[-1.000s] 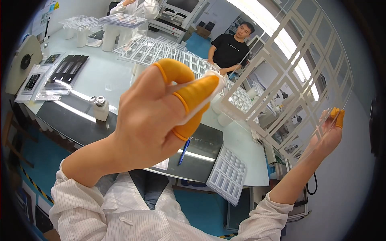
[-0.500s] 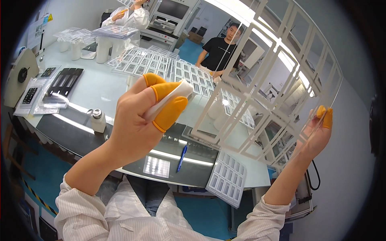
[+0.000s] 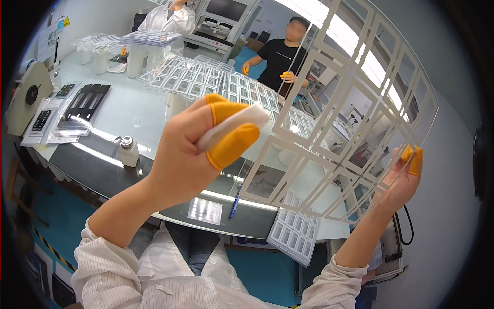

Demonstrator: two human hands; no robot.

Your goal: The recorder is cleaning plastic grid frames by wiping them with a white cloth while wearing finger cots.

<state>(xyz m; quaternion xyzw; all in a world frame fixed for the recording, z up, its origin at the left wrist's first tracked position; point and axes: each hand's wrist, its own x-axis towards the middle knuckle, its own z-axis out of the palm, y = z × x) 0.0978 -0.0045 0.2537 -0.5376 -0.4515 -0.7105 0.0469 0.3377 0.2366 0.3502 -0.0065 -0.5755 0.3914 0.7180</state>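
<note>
Bright workshop light falls on a long grey table [image 3: 128, 110] that curves away under the head camera. Just above it, the left hand [image 3: 190, 149] is raised in the middle of the view, its thumb and first fingers capped in orange finger covers and pinched shut on a small white wipe [image 3: 234, 126]. The tip of the wipe touches the near edge of a large see-through sheet [image 3: 355, 103] printed with a white grid of window frames. That sheet stretches from the wipe up and across to the right, tilted and held in the air. At its lower right corner the right hand [image 3: 401, 177] clamps the sheet's edge between orange-capped fingertips [image 3: 414, 157], palm turned toward the camera.

Below the left hand, on the table, lie a blue pen [image 3: 235, 201] and a small flat panel [image 3: 205, 210]; a white tray of little cells [image 3: 293, 234] hangs over the table edge under the sheet. Left of the gripping hand stands a small bottle with a metal cap [image 3: 127, 150], and farther left lie black trays in clear bags [image 3: 77, 110]. Beyond the wipe, more gridded sheets [image 3: 206, 80] cover the far table. Behind the sheet a person in a black shirt [image 3: 283, 59] stands; another in a white coat [image 3: 172, 18] is at the far end.
</note>
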